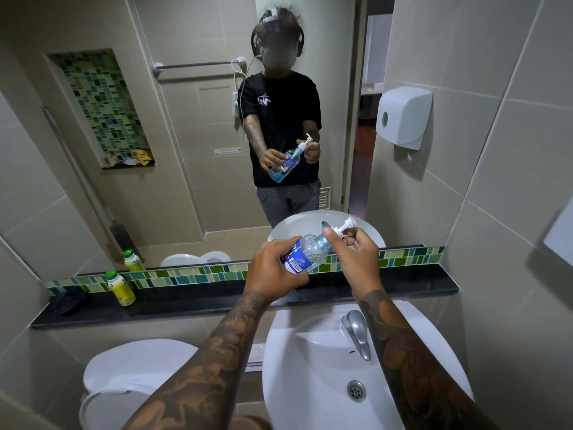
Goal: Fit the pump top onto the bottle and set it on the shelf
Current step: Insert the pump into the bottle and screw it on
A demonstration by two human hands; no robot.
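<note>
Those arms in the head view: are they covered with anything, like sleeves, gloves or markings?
No gloves or sleeves reach the forearms. Both forearms carry dense dark tattoos running up to the wrists, and the left hand and right hand are bare. The mirror shows a short-sleeved black T-shirt with a white print.

The bottle (310, 251) is clear with a blue tint and a blue-and-white label bearing a barcode, and its pump top (344, 228) is white. The shelf (186, 301) is black, backed by a strip of green, teal and pale-yellow mosaic tile (192, 273), and on it stands a yellow bottle with a green cap (120, 288). The sink (316, 377) and toilet (133, 370) are white, the tap (356, 332) silvery, the wall tiles (502, 181) beige, and both forearms carry dark tattoo patterns.
</note>
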